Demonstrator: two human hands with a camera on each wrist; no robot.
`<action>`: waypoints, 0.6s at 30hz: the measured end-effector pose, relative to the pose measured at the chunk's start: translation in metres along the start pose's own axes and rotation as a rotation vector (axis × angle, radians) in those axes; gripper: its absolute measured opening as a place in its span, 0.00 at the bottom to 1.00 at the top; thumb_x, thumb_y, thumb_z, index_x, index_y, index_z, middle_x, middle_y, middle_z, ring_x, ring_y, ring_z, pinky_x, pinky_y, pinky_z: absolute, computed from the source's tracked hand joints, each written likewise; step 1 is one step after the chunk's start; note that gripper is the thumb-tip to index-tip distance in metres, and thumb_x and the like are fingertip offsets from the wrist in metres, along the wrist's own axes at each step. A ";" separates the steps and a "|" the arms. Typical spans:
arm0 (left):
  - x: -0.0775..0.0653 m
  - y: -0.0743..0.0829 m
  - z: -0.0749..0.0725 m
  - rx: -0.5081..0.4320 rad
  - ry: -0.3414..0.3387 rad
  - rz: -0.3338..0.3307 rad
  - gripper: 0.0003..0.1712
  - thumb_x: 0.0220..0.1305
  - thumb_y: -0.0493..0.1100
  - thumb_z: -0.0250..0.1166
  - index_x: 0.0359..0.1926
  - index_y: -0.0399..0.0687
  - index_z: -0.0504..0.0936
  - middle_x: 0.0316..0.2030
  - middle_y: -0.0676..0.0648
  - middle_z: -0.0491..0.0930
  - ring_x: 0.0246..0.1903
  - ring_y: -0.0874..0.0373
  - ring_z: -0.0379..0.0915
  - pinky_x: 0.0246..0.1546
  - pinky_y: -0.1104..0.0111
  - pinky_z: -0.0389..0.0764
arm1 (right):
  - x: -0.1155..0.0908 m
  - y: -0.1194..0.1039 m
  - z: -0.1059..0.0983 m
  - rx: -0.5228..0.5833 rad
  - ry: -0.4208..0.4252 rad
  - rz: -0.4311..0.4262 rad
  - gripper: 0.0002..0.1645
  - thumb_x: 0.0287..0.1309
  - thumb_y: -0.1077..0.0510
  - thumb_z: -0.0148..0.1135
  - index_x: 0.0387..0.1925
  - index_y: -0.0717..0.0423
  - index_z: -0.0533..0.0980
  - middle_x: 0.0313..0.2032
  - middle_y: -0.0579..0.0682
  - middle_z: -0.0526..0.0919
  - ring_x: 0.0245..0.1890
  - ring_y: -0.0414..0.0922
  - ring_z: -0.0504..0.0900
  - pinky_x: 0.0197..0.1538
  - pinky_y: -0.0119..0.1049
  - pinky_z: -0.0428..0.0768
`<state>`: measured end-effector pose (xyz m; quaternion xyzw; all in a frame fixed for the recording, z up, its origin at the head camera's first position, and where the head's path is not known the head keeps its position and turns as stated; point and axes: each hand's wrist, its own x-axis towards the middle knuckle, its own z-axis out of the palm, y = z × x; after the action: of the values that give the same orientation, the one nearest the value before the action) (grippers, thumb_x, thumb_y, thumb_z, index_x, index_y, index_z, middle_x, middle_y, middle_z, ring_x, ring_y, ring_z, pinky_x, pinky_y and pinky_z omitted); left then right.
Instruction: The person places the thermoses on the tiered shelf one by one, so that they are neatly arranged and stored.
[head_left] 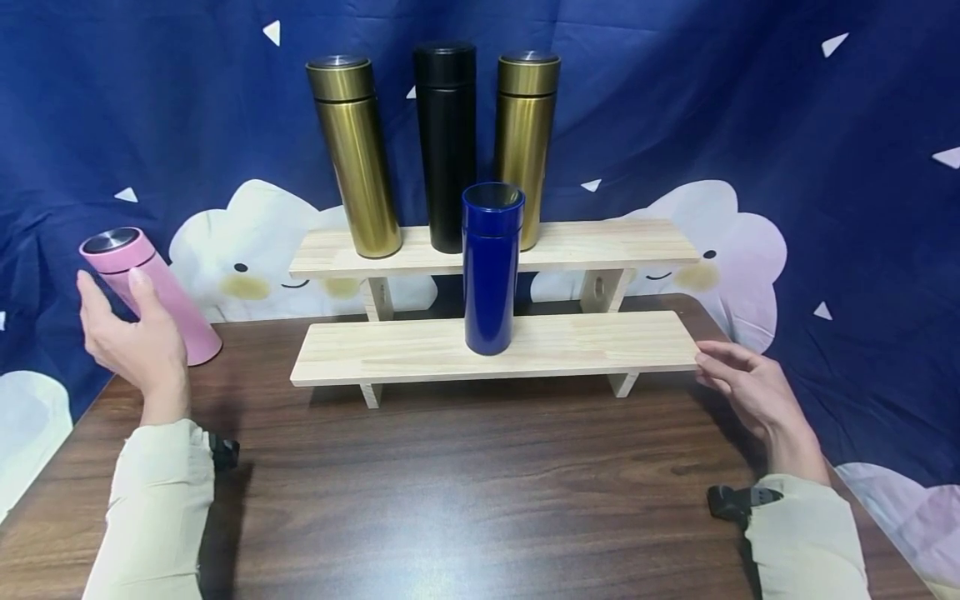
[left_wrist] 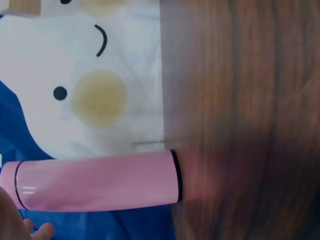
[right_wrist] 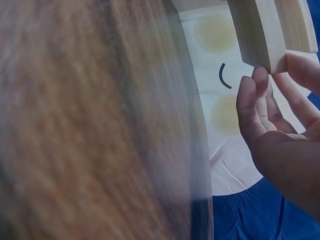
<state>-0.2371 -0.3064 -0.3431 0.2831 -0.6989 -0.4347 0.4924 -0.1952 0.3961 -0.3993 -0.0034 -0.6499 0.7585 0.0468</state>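
Observation:
Beside the upper part of a pink thermos bottle [head_left: 165, 292] at the left is my left hand [head_left: 138, 337], its fingers and thumb extended. The left wrist view has the bottle [left_wrist: 100, 184] lengthwise, with fingertips [left_wrist: 45, 231] near its cap end. My right hand [head_left: 753, 392] pinches the right end of the lower board of a two-step wooden stand [head_left: 585, 346]. Close up, its fingers [right_wrist: 247, 95] lie at the board's end [right_wrist: 277, 55]. A blue thermos bottle [head_left: 491, 283] stands mid-board on the lower step.
The upper step carries a gold bottle [head_left: 360, 175] at left, a black bottle [head_left: 447, 150] and another gold bottle [head_left: 528, 142]. Behind hangs a blue cloth [head_left: 675, 100] with white clouds. The brown table [head_left: 450, 475] stretches in front of the stand.

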 end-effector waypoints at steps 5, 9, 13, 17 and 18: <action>0.012 0.003 0.003 -0.010 -0.022 -0.091 0.47 0.59 0.69 0.65 0.75 0.59 0.65 0.69 0.55 0.69 0.69 0.66 0.57 0.69 0.72 0.49 | 0.001 -0.001 0.000 -0.009 0.010 0.006 0.11 0.62 0.69 0.67 0.40 0.50 0.86 0.36 0.44 0.87 0.33 0.38 0.86 0.41 0.28 0.83; 0.019 0.004 0.007 -0.022 -0.014 -0.128 0.46 0.55 0.67 0.69 0.72 0.63 0.66 0.65 0.56 0.70 0.65 0.64 0.61 0.68 0.70 0.53 | 0.000 -0.001 0.000 -0.012 0.013 0.012 0.12 0.62 0.69 0.67 0.40 0.50 0.87 0.36 0.43 0.86 0.33 0.37 0.86 0.41 0.28 0.83; 0.026 0.004 0.010 -0.005 -0.011 -0.155 0.48 0.51 0.66 0.73 0.71 0.64 0.65 0.60 0.58 0.69 0.59 0.67 0.62 0.65 0.69 0.56 | 0.001 -0.001 0.001 -0.008 0.002 0.008 0.12 0.62 0.69 0.66 0.40 0.50 0.86 0.36 0.43 0.86 0.34 0.37 0.86 0.42 0.28 0.83; 0.033 0.003 0.013 -0.012 -0.026 -0.175 0.50 0.46 0.65 0.76 0.69 0.67 0.64 0.54 0.62 0.66 0.54 0.71 0.61 0.61 0.70 0.58 | 0.000 -0.001 0.001 -0.001 0.000 0.006 0.12 0.62 0.70 0.66 0.41 0.51 0.87 0.37 0.43 0.87 0.34 0.37 0.86 0.42 0.28 0.83; 0.035 0.002 0.014 -0.010 -0.032 -0.181 0.50 0.46 0.65 0.77 0.69 0.68 0.64 0.52 0.63 0.65 0.53 0.71 0.60 0.61 0.70 0.58 | 0.000 -0.001 0.001 0.001 0.000 0.006 0.12 0.62 0.70 0.66 0.41 0.51 0.87 0.37 0.43 0.87 0.34 0.37 0.86 0.42 0.28 0.83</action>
<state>-0.2627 -0.3297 -0.3277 0.3358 -0.6760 -0.4853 0.4414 -0.1950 0.3948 -0.3981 -0.0052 -0.6497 0.7589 0.0446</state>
